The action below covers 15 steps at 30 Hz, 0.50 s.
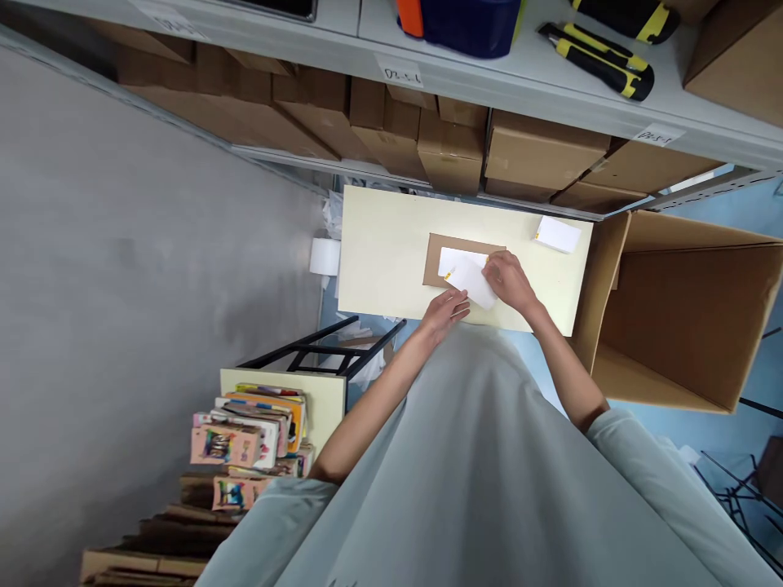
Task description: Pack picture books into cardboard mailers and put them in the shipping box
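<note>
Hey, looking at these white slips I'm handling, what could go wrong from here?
The upper white slip lies askew over the lower white slip on the brown piece, so handling one might shift the other. The white stack sits near the far right corner of the table and might get nudged off. The black-and-yellow cutter near the edge of the shelf might fall if bumped.

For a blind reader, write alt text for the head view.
A person's left hand and right hand are at a white sheet over flat brown cardboard on a cream table. A large open box is at right.
</note>
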Each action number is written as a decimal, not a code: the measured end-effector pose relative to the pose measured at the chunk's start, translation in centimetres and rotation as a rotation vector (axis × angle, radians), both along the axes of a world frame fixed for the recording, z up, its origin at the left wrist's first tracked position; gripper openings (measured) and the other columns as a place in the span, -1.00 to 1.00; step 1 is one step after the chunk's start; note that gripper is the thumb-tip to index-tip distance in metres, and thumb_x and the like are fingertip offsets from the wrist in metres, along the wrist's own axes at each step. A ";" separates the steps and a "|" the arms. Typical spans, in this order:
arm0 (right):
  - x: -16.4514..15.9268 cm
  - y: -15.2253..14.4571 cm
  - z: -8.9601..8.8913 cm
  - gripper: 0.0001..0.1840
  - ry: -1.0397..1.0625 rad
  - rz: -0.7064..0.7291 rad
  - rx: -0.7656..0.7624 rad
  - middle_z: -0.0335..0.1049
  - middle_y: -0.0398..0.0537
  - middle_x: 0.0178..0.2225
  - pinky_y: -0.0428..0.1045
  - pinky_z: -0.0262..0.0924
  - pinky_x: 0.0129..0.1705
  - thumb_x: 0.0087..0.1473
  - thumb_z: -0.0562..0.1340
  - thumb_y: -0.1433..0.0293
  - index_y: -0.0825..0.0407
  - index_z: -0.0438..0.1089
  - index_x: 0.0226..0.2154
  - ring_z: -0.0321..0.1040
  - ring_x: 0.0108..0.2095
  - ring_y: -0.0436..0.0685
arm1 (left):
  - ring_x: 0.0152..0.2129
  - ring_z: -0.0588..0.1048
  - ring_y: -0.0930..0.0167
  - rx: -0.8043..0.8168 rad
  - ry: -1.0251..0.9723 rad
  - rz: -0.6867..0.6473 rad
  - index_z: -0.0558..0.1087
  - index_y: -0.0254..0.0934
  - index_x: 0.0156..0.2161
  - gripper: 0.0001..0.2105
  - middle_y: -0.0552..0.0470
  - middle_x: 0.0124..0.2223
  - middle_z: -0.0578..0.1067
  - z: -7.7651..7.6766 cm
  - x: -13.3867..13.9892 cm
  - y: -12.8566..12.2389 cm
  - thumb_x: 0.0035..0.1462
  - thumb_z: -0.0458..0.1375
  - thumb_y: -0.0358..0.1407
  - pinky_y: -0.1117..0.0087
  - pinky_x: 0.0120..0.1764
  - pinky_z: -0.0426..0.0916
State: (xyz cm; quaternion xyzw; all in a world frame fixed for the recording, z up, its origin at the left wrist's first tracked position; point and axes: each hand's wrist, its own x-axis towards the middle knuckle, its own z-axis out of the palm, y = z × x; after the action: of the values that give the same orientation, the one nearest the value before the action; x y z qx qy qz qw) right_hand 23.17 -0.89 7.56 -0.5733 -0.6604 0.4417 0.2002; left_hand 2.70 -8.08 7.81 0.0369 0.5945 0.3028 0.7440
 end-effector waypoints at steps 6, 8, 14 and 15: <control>-1.4 4.5 -3.8 -0.85 -0.153 0.141 -0.066 0.40 0.22 0.33 0.50 -0.05 0.54 0.28 0.33 0.27 -0.02 0.56 -0.28 0.03 0.53 0.49 | -0.26 0.66 0.39 -0.110 -0.035 0.107 0.55 -0.24 -0.25 -0.55 -0.07 -0.13 0.69 -2.0 0.7 1.2 -0.11 0.66 -0.12 0.32 -0.04 0.57; -1.6 5.6 -4.6 -0.83 -0.188 0.171 -0.102 0.40 0.20 0.36 0.51 -0.04 0.54 0.27 0.34 0.25 -0.02 0.59 -0.26 0.00 0.55 0.49 | -0.29 0.66 0.40 -0.138 -0.013 0.147 0.58 -0.25 -0.22 -0.60 -0.06 -0.15 0.69 -2.6 1.0 1.6 -0.06 0.64 -0.17 0.36 -0.08 0.57; -2.6 7.1 -5.7 -0.85 -0.270 0.227 -0.152 0.47 0.18 0.30 0.42 0.18 0.45 0.29 0.30 0.37 0.00 0.63 -0.23 0.19 0.46 0.42 | -0.37 0.64 0.44 -0.195 0.067 0.206 0.60 -0.28 -0.23 -0.76 -0.04 -0.21 0.68 -3.7 1.5 2.2 0.11 0.56 -0.27 0.39 -0.14 0.55; -2.8 7.1 -5.8 -0.84 -0.285 0.226 -0.155 0.46 0.17 0.31 0.41 0.21 0.43 0.30 0.29 0.37 0.00 0.63 -0.23 0.22 0.44 0.41 | -0.38 0.64 0.45 -0.196 0.077 0.216 0.61 -0.29 -0.23 -0.78 -0.04 -0.22 0.68 -3.8 1.5 2.2 0.14 0.54 -0.29 0.40 -0.15 0.55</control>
State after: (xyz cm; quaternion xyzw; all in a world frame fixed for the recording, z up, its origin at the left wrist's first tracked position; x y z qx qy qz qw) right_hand 20.37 6.21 1.81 -0.5660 -0.7061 0.4255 0.0091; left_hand 4.17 -5.85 3.96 -0.0884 0.6498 0.3200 0.6838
